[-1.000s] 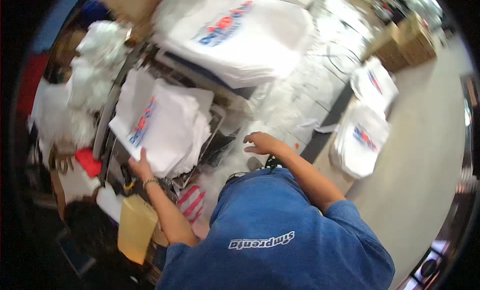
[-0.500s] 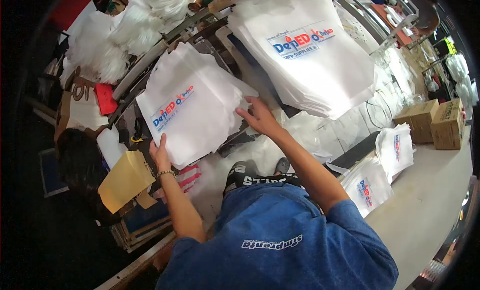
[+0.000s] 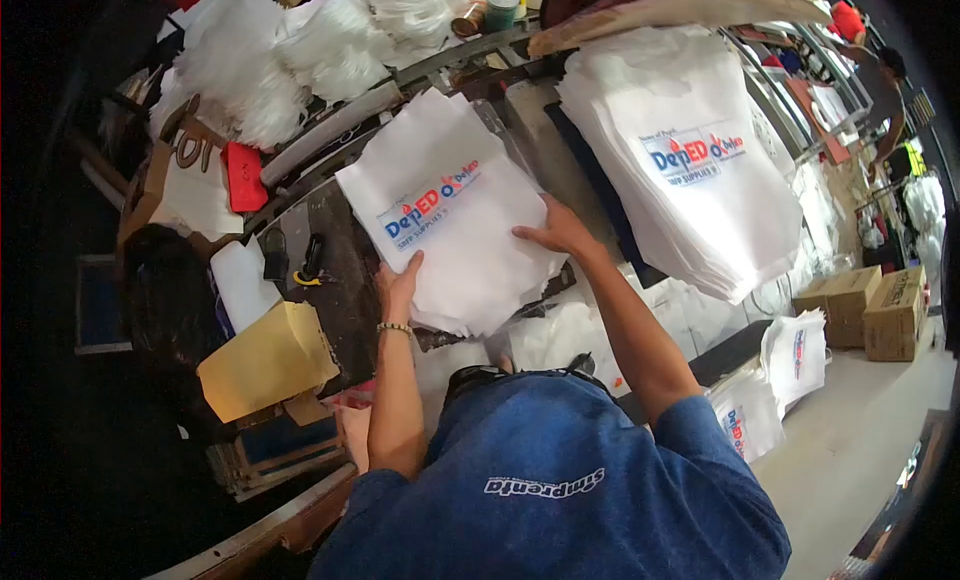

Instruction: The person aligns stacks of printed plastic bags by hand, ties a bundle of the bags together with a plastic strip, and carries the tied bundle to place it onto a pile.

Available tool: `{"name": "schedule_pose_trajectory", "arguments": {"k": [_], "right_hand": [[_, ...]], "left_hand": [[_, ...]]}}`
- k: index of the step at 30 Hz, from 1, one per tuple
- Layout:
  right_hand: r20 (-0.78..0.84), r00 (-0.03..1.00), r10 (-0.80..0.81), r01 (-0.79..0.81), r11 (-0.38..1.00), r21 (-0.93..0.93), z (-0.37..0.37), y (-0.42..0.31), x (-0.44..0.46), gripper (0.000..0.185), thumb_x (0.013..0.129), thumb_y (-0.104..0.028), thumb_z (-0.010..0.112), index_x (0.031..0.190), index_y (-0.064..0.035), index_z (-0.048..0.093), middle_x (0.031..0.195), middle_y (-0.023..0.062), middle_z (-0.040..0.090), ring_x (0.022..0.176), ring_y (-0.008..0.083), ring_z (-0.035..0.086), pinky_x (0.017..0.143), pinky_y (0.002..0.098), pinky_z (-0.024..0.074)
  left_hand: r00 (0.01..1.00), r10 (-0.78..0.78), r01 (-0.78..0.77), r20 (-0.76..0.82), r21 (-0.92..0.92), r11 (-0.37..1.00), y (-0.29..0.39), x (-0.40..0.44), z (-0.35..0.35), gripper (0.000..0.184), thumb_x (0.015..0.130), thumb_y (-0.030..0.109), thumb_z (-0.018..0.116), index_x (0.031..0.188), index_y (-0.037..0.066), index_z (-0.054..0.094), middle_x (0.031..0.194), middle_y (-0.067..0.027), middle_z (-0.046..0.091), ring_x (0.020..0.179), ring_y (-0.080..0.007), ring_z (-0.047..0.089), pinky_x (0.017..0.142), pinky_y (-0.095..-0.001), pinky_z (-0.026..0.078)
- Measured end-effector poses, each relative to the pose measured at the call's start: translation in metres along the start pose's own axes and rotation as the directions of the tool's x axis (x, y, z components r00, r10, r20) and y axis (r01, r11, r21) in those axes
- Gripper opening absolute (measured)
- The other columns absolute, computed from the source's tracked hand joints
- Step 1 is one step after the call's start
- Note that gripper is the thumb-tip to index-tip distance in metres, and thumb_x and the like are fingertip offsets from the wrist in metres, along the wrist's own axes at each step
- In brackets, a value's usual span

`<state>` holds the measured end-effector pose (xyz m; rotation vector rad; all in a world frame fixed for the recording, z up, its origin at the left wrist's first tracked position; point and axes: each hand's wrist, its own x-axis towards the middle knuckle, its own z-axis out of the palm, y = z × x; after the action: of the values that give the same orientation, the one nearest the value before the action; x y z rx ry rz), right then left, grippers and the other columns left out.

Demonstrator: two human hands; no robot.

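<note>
A stack of white, fabric-like sheets (image 3: 450, 270), its top one printed in blue and red lettering, lies on a dark work surface in the middle of the head view. My left hand (image 3: 398, 288), with a beaded bracelet at the wrist, grips the near left edge, thumb on top and the other fingers hidden beneath. At the right edge, my right hand (image 3: 560, 230) holds the same stack, its thumb over the top sheet and its remaining fingers mostly out of sight. A larger pile of matching printed sheets (image 3: 690, 215) lies to the right.
Scissors with yellow on the handle (image 3: 312, 265), a tan folder (image 3: 270, 365) and a red object (image 3: 244, 177) are at left. White bundles (image 3: 240, 70) fill the back. Cardboard boxes (image 3: 840, 305) and more printed sheets (image 3: 795, 355) are at right. Another person (image 3: 880, 95) is far right.
My right hand, its fingers spread at the stack's edge before, has closed on that edge. The stack's top sheet lies more squarely between both hands. The view has shifted left.
</note>
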<state>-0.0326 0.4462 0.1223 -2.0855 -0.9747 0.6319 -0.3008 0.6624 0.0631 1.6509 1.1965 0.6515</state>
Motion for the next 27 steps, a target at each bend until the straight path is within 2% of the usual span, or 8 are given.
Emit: {"name": "schedule_pose_trajectory", "arguments": {"k": [4,7,9,13,16,24,26,27], "right_hand": [[-0.025,0.999,-0.042,0.042,0.999,-0.010,0.001,-0.008,0.002,0.084,0.064,-0.043,0.081,0.128,0.0010,0.049,0.123,0.0265,0.056,0.117,0.0400,0.053,0.097,0.0441,0.0450],[-0.135,0.977,-0.166,0.166,0.986,-0.007,0.015,-0.058,-0.014,0.077,0.064,-0.033,0.079,0.126,0.0009,0.048,0.117,0.0283,0.054,0.111,0.0423,0.053,0.093,0.0458,0.0469],[-0.145,0.954,-0.260,0.230,0.953,-0.198,0.028,-0.124,-0.042,0.072,0.064,-0.026,0.076,0.125,-0.0006,0.047,0.111,0.0267,0.051,0.101,0.0414,0.055,0.084,0.0476,0.0487],[-0.094,0.910,-0.404,0.358,0.878,-0.317,0.051,-0.199,-0.076,0.073,0.063,-0.027,0.076,0.126,-0.0023,0.047,0.107,0.0219,0.049,0.096,0.0369,0.053,0.075,0.0448,0.0481],[-0.090,0.850,-0.519,0.474,0.828,-0.299,0.058,-0.214,-0.091,0.076,0.063,-0.029,0.077,0.128,-0.0032,0.047,0.109,0.0201,0.048,0.098,0.0344,0.052,0.075,0.0437,0.0482],[-0.075,0.905,-0.419,0.385,0.881,-0.276,0.047,-0.197,-0.094,0.080,0.063,-0.031,0.079,0.131,-0.0034,0.045,0.113,0.0217,0.047,0.100,0.0379,0.051,0.079,0.0445,0.0473],[-0.112,0.924,-0.364,0.329,0.911,-0.248,0.040,-0.174,-0.088,0.079,0.064,-0.030,0.078,0.130,-0.0029,0.045,0.113,0.0221,0.046,0.099,0.0388,0.051,0.079,0.0454,0.0471],[-0.149,0.942,-0.300,0.267,0.941,-0.209,0.037,-0.157,-0.084,0.077,0.065,-0.029,0.077,0.130,-0.0023,0.045,0.113,0.0226,0.046,0.099,0.0398,0.052,0.080,0.0464,0.0469]], "left_hand": [[1.000,-0.018,0.019,-0.023,0.083,0.996,0.010,-0.008,-0.003,0.055,0.075,0.033,0.080,0.108,-0.007,0.064,0.102,-0.0223,0.070,0.094,-0.0307,0.068,0.083,-0.0397,0.052],[0.995,-0.099,0.101,0.030,-0.084,0.991,0.018,-0.010,-0.012,0.047,0.077,0.025,0.079,0.109,-0.005,0.064,0.103,-0.0182,0.070,0.092,-0.0284,0.068,0.083,-0.0398,0.052],[0.952,-0.213,0.296,0.219,-0.484,0.824,0.011,-0.006,-0.031,0.043,0.080,0.015,0.075,0.117,-0.001,0.061,0.110,-0.0133,0.067,0.091,-0.0257,0.066,0.081,-0.0369,0.053],[0.862,-0.350,0.505,0.368,-0.550,0.665,0.002,-0.007,-0.064,0.043,0.088,0.017,0.059,0.127,-0.001,0.055,0.122,-0.0149,0.061,0.108,-0.0279,0.061,0.092,-0.0423,0.051],[0.890,-0.141,0.416,0.434,-0.644,0.642,-0.035,0.005,-0.066,0.044,0.090,0.018,0.051,0.130,-0.002,0.052,0.126,-0.0139,0.059,0.112,-0.0279,0.059,0.095,-0.0437,0.049],[0.854,-0.253,0.506,0.455,-0.612,0.607,-0.037,0.003,-0.072,0.044,0.090,0.018,0.051,0.129,-0.002,0.054,0.123,-0.0129,0.060,0.111,-0.0276,0.059,0.095,-0.0434,0.049],[0.902,-0.099,0.247,0.421,-0.314,0.917,-0.036,-0.001,-0.082,0.042,0.089,0.019,0.054,0.126,-0.001,0.057,0.117,-0.0132,0.063,0.108,-0.0280,0.061,0.095,-0.0429,0.049],[0.836,-0.247,0.511,0.490,-0.530,0.677,-0.060,0.019,-0.081,0.039,0.085,0.014,0.062,0.121,-0.001,0.059,0.112,-0.0143,0.064,0.103,-0.0279,0.062,0.090,-0.0416,0.051]]}}
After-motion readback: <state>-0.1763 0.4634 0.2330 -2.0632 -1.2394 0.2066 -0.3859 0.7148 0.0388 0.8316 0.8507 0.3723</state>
